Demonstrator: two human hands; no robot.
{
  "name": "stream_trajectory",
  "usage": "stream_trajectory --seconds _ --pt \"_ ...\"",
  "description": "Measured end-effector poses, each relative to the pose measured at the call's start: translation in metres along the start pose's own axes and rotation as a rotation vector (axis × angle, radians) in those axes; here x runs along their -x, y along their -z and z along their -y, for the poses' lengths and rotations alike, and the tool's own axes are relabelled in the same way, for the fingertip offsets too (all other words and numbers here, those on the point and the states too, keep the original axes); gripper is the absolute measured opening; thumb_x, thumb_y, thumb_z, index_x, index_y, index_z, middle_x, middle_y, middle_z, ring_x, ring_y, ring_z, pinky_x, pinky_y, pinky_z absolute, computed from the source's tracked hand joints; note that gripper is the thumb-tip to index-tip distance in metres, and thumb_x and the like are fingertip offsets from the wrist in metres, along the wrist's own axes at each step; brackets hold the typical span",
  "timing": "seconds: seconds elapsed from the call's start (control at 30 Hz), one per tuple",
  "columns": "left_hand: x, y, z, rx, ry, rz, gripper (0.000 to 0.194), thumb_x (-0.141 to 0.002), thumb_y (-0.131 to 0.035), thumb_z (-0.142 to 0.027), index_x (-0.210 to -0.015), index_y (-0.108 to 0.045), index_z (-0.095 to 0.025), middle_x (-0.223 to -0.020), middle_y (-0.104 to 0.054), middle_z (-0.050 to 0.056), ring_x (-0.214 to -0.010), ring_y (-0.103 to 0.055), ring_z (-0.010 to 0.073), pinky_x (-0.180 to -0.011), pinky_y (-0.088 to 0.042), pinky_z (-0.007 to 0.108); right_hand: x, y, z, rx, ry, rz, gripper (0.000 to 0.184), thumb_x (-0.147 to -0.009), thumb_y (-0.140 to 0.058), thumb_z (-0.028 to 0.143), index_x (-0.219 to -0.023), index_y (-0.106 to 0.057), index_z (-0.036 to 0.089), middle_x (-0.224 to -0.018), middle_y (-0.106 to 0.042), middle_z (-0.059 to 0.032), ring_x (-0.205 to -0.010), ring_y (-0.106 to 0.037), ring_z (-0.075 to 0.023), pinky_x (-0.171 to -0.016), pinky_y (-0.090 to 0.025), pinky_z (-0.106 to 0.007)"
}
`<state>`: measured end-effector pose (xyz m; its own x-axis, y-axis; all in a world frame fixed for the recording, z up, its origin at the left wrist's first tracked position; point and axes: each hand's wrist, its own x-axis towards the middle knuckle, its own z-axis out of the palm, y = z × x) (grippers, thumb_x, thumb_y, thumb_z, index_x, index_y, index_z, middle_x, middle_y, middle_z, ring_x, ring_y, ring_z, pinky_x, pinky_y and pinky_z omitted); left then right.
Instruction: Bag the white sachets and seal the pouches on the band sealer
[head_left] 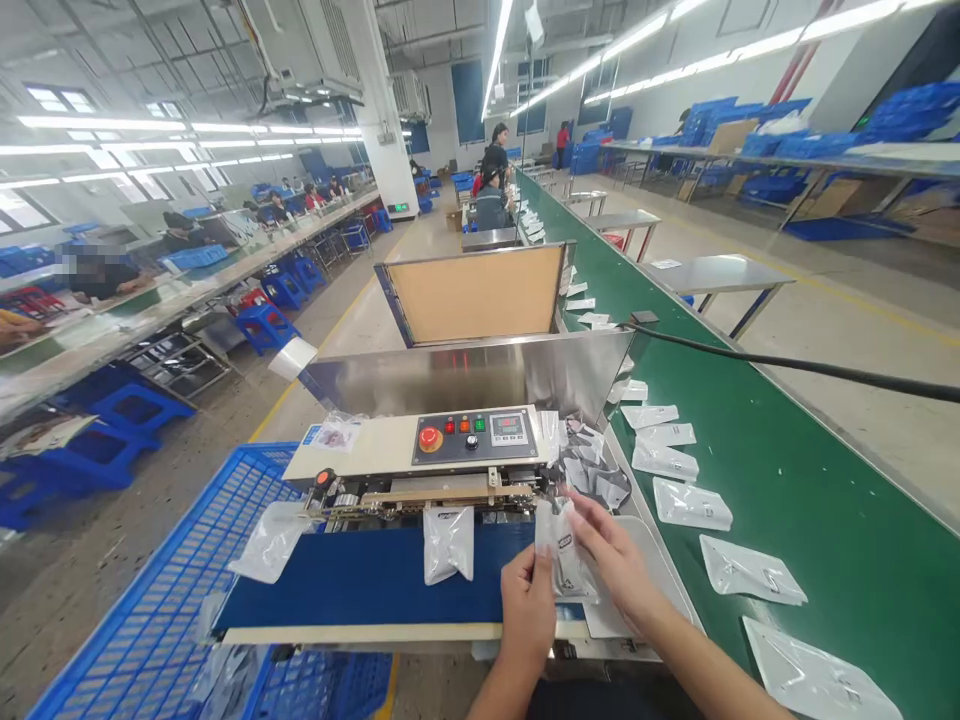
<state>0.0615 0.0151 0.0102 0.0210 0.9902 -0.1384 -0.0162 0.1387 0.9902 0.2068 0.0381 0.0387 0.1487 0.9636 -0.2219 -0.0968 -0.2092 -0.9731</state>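
A white plastic pouch [561,565] with dark print stands upright between my hands at the right end of the sealing machine [352,450]. My left hand [529,600] pinches its left edge low down. At its upper right side, the fingers of my right hand [611,550] are closed on it. The pouch's top edge is at the machine's intake. Another pouch [448,545] hangs from the sealing band over the blue belt [360,575]. A third pouch [271,542] sticks out at the belt's left end.
Several white pouches lie along the green conveyor [787,490] on my right. A blue basket [150,590] with pouches in it stands below left. Behind the machine's control panel [472,437] rises a metal box [480,375]. A black cable [810,367] crosses the conveyor. People sit farther off.
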Motion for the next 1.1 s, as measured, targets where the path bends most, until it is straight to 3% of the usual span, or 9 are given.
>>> stream_trajectory --seconds 0.07,0.17,0.27,0.37,0.5,0.63,0.9,1.0,1.1 --pt "-0.005 0.000 0.004 0.023 0.018 -0.036 0.070 -0.093 -0.062 -0.081 -0.080 -0.079 -0.014 -0.070 -0.068 0.008 -0.068 -0.058 0.0221 -0.067 -0.049 0.031 0.002 0.012 -0.008 -0.022 -0.019 0.018 0.070 -0.069 -0.086 0.081 -0.111 -0.082 0.025 -0.107 -0.082 -0.0140 -0.107 -0.078 -0.0372 -0.098 -0.062 -0.050" --pt "-0.005 -0.007 0.001 0.026 -0.025 0.001 0.062 -0.094 -0.067 -0.074 -0.094 -0.085 -0.015 -0.082 -0.074 0.011 -0.079 -0.065 0.0267 -0.078 -0.054 0.034 0.008 0.023 -0.018 -0.018 -0.030 -0.026 0.065 -0.063 -0.090 0.079 -0.098 -0.082 0.025 -0.092 -0.081 -0.0131 -0.094 -0.079 -0.0380 -0.091 -0.064 -0.052" --pt "0.000 -0.019 -0.004 0.008 -0.024 -0.008 0.060 -0.094 -0.068 -0.071 -0.096 -0.087 -0.014 -0.085 -0.078 0.012 -0.080 -0.067 0.0278 -0.075 -0.055 0.033 0.014 0.031 -0.024 0.021 -0.038 -0.118 0.062 -0.063 -0.089 0.080 -0.092 -0.081 0.026 -0.086 -0.080 -0.0110 -0.086 -0.077 -0.0350 -0.084 -0.065 -0.047" --pt "-0.005 -0.028 -0.001 0.016 0.002 -0.046 0.055 -0.091 -0.073 -0.068 -0.088 -0.086 -0.014 -0.081 -0.077 0.011 -0.082 -0.069 0.0282 -0.077 -0.056 0.034 0.012 0.042 -0.031 0.080 -0.035 -0.116 0.057 -0.068 -0.085 0.080 -0.080 -0.078 0.025 -0.078 -0.076 -0.0076 -0.075 -0.072 -0.0289 -0.071 -0.062 -0.040" --pt "-0.031 -0.034 0.017 0.179 0.254 -0.151 0.054 -0.070 -0.089 -0.066 -0.066 -0.077 -0.013 -0.061 -0.066 0.005 -0.066 -0.066 0.0240 -0.065 -0.054 0.033 -0.007 0.058 -0.041 -0.004 -0.153 -0.153 0.054 -0.064 -0.089 0.072 -0.071 -0.074 0.020 -0.059 -0.062 -0.0014 -0.055 -0.055 -0.0169 -0.055 -0.050 -0.031" --pt "-0.058 -0.032 0.031 0.391 0.443 -0.300 0.053 -0.050 -0.099 -0.055 -0.068 -0.076 -0.011 -0.062 -0.068 0.006 -0.057 -0.064 0.0197 -0.056 -0.050 0.030 -0.035 0.050 -0.041 -0.077 -0.285 -0.166 0.044 -0.059 -0.095 0.054 -0.064 -0.070 0.018 -0.056 -0.058 0.0004 -0.051 -0.051 -0.0119 -0.052 -0.048 -0.027" --pt "-0.054 0.023 0.038 0.419 0.414 -0.374 0.059 -0.053 -0.099 -0.058 -0.083 -0.081 -0.011 -0.078 -0.079 0.010 -0.064 -0.071 0.0208 -0.059 -0.056 0.030 -0.057 -0.012 -0.036 0.051 -0.355 -0.076 0.037 -0.062 -0.098 0.044 -0.060 -0.071 0.019 -0.055 -0.064 -0.0011 -0.052 -0.056 -0.0124 -0.052 -0.053 -0.024" --pt "-0.055 0.049 0.037 0.371 0.354 -0.384 0.060 -0.060 -0.095 -0.061 -0.090 -0.081 -0.011 -0.086 -0.081 0.011 -0.073 -0.075 0.0231 -0.065 -0.058 0.031 -0.044 -0.025 -0.041 0.070 -0.284 -0.035 0.036 -0.066 -0.095 0.051 -0.067 -0.077 0.019 -0.060 -0.067 -0.0013 -0.056 -0.059 -0.0135 -0.055 -0.053 -0.024" --pt "-0.057 0.077 0.031 0.284 0.310 -0.408 0.054 -0.065 -0.092 -0.058 -0.092 -0.080 -0.012 -0.088 -0.081 0.011 -0.078 -0.077 0.0252 -0.071 -0.061 0.034 -0.008 -0.020 -0.049 0.074 -0.258 -0.015 0.041 -0.074 -0.088 0.059 -0.071 -0.078 0.019 -0.063 -0.067 -0.0009 -0.058 -0.059 -0.0142 -0.053 -0.049 -0.023"
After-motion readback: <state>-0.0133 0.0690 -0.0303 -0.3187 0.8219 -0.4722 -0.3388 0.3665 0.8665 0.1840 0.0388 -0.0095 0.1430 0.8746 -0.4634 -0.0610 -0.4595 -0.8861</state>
